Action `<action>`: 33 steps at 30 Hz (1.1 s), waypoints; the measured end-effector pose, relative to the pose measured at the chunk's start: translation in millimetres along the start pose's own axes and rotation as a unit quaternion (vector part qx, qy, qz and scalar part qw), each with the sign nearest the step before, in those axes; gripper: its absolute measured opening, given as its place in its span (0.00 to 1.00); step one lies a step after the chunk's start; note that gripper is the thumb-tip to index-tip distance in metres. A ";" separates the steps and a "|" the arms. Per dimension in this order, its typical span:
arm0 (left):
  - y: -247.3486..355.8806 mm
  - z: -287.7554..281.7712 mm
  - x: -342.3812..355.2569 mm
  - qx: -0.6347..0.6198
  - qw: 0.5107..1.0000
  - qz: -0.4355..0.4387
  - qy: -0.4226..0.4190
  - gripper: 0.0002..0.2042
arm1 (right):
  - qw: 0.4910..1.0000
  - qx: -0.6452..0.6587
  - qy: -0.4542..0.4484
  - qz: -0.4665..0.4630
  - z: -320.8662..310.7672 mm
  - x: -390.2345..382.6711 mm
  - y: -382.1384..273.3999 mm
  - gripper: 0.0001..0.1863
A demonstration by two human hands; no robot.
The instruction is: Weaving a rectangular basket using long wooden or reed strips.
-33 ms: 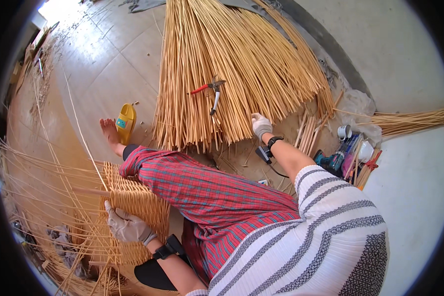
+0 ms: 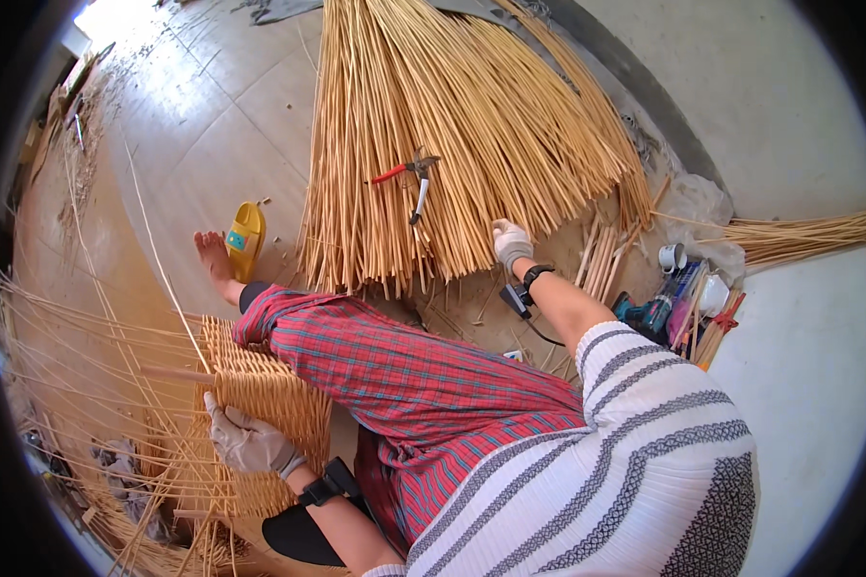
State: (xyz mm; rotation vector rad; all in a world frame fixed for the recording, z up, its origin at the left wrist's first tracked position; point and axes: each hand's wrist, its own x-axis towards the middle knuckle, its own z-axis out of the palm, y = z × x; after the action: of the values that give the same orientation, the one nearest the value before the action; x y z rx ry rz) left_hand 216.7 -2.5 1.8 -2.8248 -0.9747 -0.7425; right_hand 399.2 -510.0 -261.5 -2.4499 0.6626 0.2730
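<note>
My left hand (image 2: 252, 444), in a pale glove, holds the edge of a partly woven wicker basket (image 2: 277, 409) beside my left leg. Long loose rods (image 2: 87, 385) spread leftward from the weave, and a thicker stick (image 2: 176, 373) juts out of it. My right hand (image 2: 512, 242), also gloved, reaches to the near ends of a large fanned pile of peeled wicker rods (image 2: 471, 144). Its fingers are closed at the rod ends; whether one rod or more is pinched there is too small to tell. Red-and-white handled pruning shears (image 2: 420, 178) lie on the pile.
A yellow slipper (image 2: 246, 236) lies by my bare foot (image 2: 214, 258). To the right are short sticks (image 2: 598, 260), a teal power drill (image 2: 648, 313), a roll of tape (image 2: 672, 258) and a plastic bag (image 2: 693, 204). Another rod bundle (image 2: 803, 238) lies along the wall.
</note>
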 end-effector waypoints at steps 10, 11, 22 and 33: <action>2.1 0.9 1.8 0.008 1.000 -0.010 -0.014 0.22 | 0.984 -0.007 0.036 0.175 -9.3 26.8 -10.7 0.37; 2.0 1.3 1.9 0.010 1.000 -0.022 -0.019 0.22 | 0.977 0.002 0.044 0.207 -11.5 28.6 -12.6 0.38; 7.1 3.7 4.8 -0.008 0.998 0.040 0.045 0.22 | 0.977 -0.202 -0.005 0.063 -41.1 42.8 -43.7 0.21; 3.0 6.9 2.1 0.026 0.999 0.015 0.017 0.22 | 0.954 -0.177 -0.191 0.150 -21.6 75.5 -29.2 0.22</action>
State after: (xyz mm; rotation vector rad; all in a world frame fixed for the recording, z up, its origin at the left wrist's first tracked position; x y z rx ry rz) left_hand 222.8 -2.2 -3.0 -2.7675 -0.9310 -0.7480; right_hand 479.8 -531.9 -254.9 -2.5059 0.8672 1.0364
